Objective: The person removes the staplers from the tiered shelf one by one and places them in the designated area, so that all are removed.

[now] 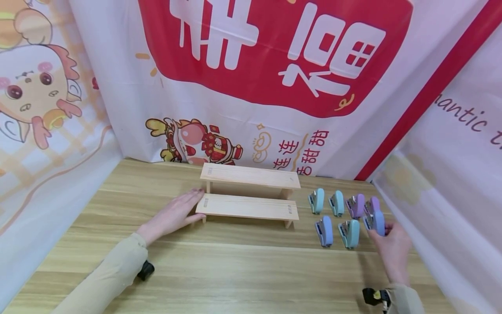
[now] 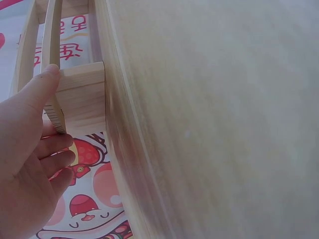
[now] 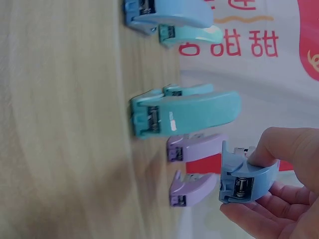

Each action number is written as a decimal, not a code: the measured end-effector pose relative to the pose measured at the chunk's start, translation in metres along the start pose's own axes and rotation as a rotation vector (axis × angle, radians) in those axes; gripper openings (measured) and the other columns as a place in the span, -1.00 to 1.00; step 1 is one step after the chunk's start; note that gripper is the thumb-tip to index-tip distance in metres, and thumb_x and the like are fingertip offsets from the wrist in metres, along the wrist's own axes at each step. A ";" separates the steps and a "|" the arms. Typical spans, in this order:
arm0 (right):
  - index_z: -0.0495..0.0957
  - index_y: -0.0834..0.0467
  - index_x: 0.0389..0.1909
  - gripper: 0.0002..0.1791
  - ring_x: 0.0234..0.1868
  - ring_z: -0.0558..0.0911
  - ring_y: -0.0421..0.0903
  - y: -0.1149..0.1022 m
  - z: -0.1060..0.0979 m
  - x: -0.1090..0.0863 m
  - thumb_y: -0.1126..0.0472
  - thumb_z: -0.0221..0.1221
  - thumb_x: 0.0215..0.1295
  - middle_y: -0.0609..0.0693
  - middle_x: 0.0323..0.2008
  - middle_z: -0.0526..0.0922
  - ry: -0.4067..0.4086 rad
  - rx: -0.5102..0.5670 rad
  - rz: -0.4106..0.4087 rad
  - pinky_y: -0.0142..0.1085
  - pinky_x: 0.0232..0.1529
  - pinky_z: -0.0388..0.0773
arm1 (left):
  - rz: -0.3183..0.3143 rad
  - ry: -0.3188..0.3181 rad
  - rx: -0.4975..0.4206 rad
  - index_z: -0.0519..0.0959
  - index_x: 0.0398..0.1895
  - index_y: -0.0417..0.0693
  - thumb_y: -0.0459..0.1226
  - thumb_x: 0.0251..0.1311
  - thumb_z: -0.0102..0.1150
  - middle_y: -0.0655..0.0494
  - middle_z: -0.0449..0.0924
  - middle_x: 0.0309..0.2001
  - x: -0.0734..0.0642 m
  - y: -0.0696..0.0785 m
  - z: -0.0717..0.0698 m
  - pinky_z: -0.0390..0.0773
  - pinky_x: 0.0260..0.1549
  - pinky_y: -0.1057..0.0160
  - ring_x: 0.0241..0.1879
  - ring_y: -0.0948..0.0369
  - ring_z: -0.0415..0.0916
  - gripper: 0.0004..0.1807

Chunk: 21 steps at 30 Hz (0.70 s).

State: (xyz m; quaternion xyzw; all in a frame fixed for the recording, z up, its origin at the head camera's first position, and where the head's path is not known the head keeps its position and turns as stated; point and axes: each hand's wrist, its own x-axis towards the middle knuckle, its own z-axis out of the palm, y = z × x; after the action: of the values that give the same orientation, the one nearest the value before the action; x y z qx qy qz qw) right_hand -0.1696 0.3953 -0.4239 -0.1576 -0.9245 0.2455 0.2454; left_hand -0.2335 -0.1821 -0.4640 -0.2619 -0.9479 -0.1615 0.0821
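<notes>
A two-tier wooden shelf [image 1: 248, 206] stands on the table. At its left end my left hand [image 1: 177, 214] holds the lower board, thumb at the front edge and fingers round the end, as the left wrist view [image 2: 30, 149] also shows the hand. On the far right my right hand [image 1: 392, 244] pinches a blue stapler [image 1: 377, 222] between thumb and fingers. In the right wrist view the held stapler [image 3: 249, 174] is raised off the table. Nearby stand two purple staplers [image 1: 356, 206], several teal staplers [image 1: 350, 233] and another blue stapler [image 1: 324, 231].
The wood-grain table [image 1: 235, 270] runs beneath everything. A printed cloth [image 1: 219, 91] hangs behind the shelf, with more cloth on the left [image 1: 47, 113] and right sides [image 1: 455, 174]. The staplers stand in two rough rows to the right of the shelf.
</notes>
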 end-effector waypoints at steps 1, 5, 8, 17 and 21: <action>0.57 0.45 -0.20 -0.61 -0.41 0.61 0.12 0.002 0.001 0.000 0.31 0.40 -0.02 0.40 -0.33 0.68 0.005 -0.002 -0.005 -0.54 -0.51 0.31 | -0.002 -0.001 0.001 0.22 0.46 -0.32 0.02 0.27 0.26 -0.31 0.29 0.43 0.000 0.000 0.000 0.30 0.43 -0.21 0.43 -0.19 0.27 -0.14; 0.57 0.46 -0.21 -0.61 -0.44 0.60 0.12 0.009 0.004 0.001 0.31 0.41 -0.01 0.40 -0.36 0.68 -0.011 -0.012 -0.006 -0.45 -0.51 0.36 | -0.002 0.000 0.002 0.23 0.46 -0.32 0.03 0.27 0.26 -0.30 0.29 0.43 0.000 0.000 0.000 0.30 0.43 -0.20 0.43 -0.19 0.27 -0.14; 0.54 0.47 -0.16 -0.58 -0.41 0.62 0.13 0.016 0.006 0.001 0.26 0.39 0.05 0.41 -0.31 0.67 -0.054 -0.023 0.020 -0.40 -0.51 0.41 | 0.004 0.006 0.005 0.24 0.45 -0.32 0.02 0.27 0.27 -0.30 0.31 0.42 0.000 0.000 0.000 0.31 0.42 -0.20 0.42 -0.19 0.28 -0.15; 0.56 0.46 -0.12 -0.58 -0.36 0.68 0.21 0.030 0.016 0.003 0.23 0.36 0.10 0.43 -0.26 0.69 -0.120 -0.026 0.064 -0.25 -0.52 0.55 | -0.003 0.002 0.004 0.24 0.45 -0.32 0.02 0.27 0.26 -0.30 0.30 0.42 0.000 0.001 0.000 0.31 0.42 -0.20 0.43 -0.19 0.28 -0.15; 0.56 0.46 -0.15 -0.59 -0.37 0.66 0.21 0.033 0.020 0.005 0.23 0.36 0.08 0.43 -0.28 0.69 -0.125 -0.035 0.064 -0.25 -0.53 0.52 | -0.004 0.002 0.006 0.24 0.45 -0.32 0.02 0.27 0.26 -0.30 0.30 0.43 0.000 0.000 0.000 0.31 0.42 -0.21 0.42 -0.20 0.27 -0.15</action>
State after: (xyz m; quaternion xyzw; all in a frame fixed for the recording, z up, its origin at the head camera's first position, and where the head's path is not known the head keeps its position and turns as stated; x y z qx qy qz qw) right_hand -0.1788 0.4175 -0.4544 -0.1759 -0.9366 0.2463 0.1765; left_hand -0.2332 -0.1820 -0.4637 -0.2596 -0.9489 -0.1592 0.0833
